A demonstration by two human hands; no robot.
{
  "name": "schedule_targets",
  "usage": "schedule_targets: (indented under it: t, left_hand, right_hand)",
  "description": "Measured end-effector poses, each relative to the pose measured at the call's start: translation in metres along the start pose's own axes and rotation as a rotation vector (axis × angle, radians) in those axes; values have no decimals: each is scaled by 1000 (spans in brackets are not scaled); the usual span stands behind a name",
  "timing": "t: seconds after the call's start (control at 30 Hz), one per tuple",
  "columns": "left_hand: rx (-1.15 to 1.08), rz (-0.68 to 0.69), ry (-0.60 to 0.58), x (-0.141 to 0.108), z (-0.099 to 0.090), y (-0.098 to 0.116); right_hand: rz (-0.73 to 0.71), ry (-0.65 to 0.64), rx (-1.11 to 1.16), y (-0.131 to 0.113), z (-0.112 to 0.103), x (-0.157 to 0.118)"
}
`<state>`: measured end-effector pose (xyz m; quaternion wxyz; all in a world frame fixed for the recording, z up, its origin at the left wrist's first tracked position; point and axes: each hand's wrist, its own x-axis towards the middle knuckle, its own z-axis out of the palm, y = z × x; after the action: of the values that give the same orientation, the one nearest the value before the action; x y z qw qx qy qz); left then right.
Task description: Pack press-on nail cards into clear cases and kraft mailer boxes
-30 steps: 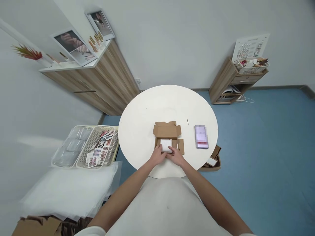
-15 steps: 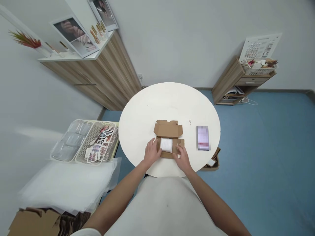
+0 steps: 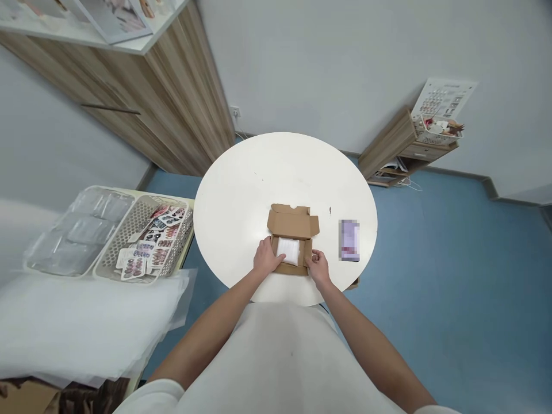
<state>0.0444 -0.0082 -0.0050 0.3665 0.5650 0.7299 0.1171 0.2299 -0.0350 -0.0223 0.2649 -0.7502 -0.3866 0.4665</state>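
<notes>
Near the table edge (image 3: 233, 276), left hand (image 3: 264, 259) and right hand (image 3: 319, 270) pinch opposite carton walls (image 3: 308, 248).

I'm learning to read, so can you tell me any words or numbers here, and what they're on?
No text is readable.
White chart: marks too small.
Purple screen-like thing: blurred out.
Cards in the basket: too small.
Brown box: no writing shows.

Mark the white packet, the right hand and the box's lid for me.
white packet (image 3: 288, 251): head view, middle of its top
right hand (image 3: 318, 268): head view, back of hand
lid (image 3: 291, 224): head view, middle panel
</notes>
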Motion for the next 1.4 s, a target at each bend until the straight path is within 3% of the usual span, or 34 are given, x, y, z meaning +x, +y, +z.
schedule_targets:
  t: [0.2, 0.4, 0.6, 0.93, 1.13, 1.4]
  left_hand:
    - [26, -27, -39, -3, -3, -4]
    - [97, -22, -80, 8, -12, -3]
    - [65, -14, -74, 9, -17, -5]
    - [11, 45, -39, 10, -18, -11]
    - [-137, 157, -39, 12, -23, -17]
    - [-403, 93, -104, 10, -32, -20]
  right_hand:
    - [-49, -64, -171, -7, -9, 9]
    - [-31, -263, -46, -28, -3, 28]
    - [-37, -152, -101, -34, 7, 32]
    - [-137, -176, -99, -28, 7, 34]
    - [-101, -312, 89, -37, 4, 32]
    - [-124, -428, 268, -33, 7, 30]
